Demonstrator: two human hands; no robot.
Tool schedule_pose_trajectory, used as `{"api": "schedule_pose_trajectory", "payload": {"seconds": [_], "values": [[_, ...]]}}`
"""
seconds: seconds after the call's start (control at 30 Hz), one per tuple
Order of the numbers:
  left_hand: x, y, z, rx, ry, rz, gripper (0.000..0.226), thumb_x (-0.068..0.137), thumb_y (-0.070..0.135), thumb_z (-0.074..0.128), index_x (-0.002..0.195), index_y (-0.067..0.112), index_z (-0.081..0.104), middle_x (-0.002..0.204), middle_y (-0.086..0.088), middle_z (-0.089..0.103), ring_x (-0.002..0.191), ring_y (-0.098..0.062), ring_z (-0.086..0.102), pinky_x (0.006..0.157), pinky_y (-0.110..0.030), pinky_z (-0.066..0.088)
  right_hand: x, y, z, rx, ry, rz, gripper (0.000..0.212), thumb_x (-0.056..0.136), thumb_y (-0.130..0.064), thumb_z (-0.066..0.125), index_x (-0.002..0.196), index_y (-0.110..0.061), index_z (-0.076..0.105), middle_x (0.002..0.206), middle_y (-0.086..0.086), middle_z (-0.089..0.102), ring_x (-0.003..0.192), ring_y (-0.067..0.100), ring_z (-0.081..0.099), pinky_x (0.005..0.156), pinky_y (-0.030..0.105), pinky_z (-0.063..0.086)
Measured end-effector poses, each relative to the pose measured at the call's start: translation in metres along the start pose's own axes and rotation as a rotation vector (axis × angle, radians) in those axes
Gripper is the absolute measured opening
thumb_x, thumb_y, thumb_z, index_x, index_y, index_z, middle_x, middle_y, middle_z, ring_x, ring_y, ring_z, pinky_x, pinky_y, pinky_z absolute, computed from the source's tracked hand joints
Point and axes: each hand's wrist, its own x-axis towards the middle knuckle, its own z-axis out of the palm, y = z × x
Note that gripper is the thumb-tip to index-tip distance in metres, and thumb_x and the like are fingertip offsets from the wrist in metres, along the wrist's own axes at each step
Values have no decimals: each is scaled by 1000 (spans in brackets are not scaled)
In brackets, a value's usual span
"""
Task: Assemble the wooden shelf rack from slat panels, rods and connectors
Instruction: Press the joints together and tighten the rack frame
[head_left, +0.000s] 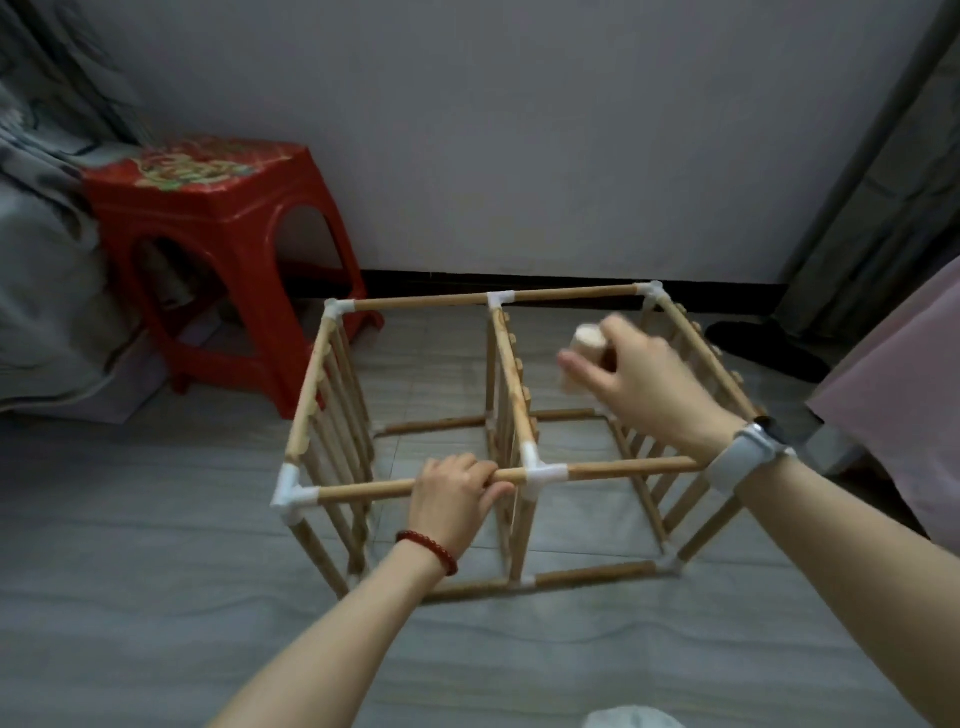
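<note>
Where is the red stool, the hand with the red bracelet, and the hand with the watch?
red stool (218, 205), head view, front of its seat.
left hand (451, 493), head view, back of hand.
right hand (647, 379), head view, back of hand.

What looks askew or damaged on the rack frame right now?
Nothing plainly stands out. The rack frame stands on the floor with its white connectors seated. The left hand grips the front rod; the right hand, blurred, holds a pale block.

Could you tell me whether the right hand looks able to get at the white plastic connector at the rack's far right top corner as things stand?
Probably yes: the right hand hovers just short of the white plastic connector with nothing between them, though it already grips a blurred pale wooden piece.
</note>
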Motion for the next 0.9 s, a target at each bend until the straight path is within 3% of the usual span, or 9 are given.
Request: {"api": "schedule_pose_trajectory", "payload": {"seconds": [0.1,0.13,0.23,0.27,0.43,0.57,0.6,0.73,0.9], "values": [[-4,15,10,-56,4,75,18,91,28,60,101,16,67,86,0,65,77,-16,60,73,-27,41,-13,-5,7,318,401,-108,28,89,-62,41,92,-35,36,73,-8,59,57,5,60,45,16,46],[-5,16,11,-54,13,92,14,89,24,65,98,13,68,82,-1,65,74,-17,61,71,-28,43,-30,-4,20,286,350,-29,25,91,-58,40,94,-34,34,73,-6,58,58,8,61,47,19,49],[-5,14,9,-35,42,103,12,87,19,67,95,11,69,80,-3,65,72,-19,61,70,-28,42,-72,3,60,-121,-184,185,22,95,-48,38,93,-26,33,75,-5,59,60,11,60,56,32,55],[-6,14,9,-34,33,101,12,89,21,64,97,12,68,82,-3,65,74,-18,60,72,-27,40,-69,7,58,-141,-187,172,22,95,-48,38,92,-26,34,72,-5,59,58,10,59,55,32,55],[-7,15,10,-40,34,84,16,93,25,57,102,15,66,87,1,64,80,-14,59,76,-22,36,-27,9,23,201,410,-91,25,90,-59,38,93,-36,30,65,-9,53,56,6,59,42,17,47],[-8,16,11,-60,-8,50,21,95,28,52,111,18,63,96,4,62,88,-11,56,80,-17,30,-66,27,58,-150,-164,170,24,93,-49,42,92,-27,33,72,-2,60,61,15,61,60,40,55],[-8,16,10,-74,-17,38,22,95,28,52,113,19,62,97,4,61,89,-10,55,82,-17,33,-68,35,60,-161,-170,161,25,92,-49,43,91,-26,35,71,-3,60,62,16,61,61,43,54],[-9,29,9,-117,19,18,27,86,24,64,111,15,63,106,-2,57,97,-14,53,85,-31,46,-59,54,38,178,31,169,27,85,-57,46,86,-30,43,74,-5,61,65,9,62,58,34,54],[25,78,26,43,58,227,47,76,33,72,118,13,62,115,-6,63,112,-24,58,94,-48,46,-66,124,10,402,478,652,35,95,-42,46,102,-8,52,93,3,64,93,23,61,85,40,47]]}}
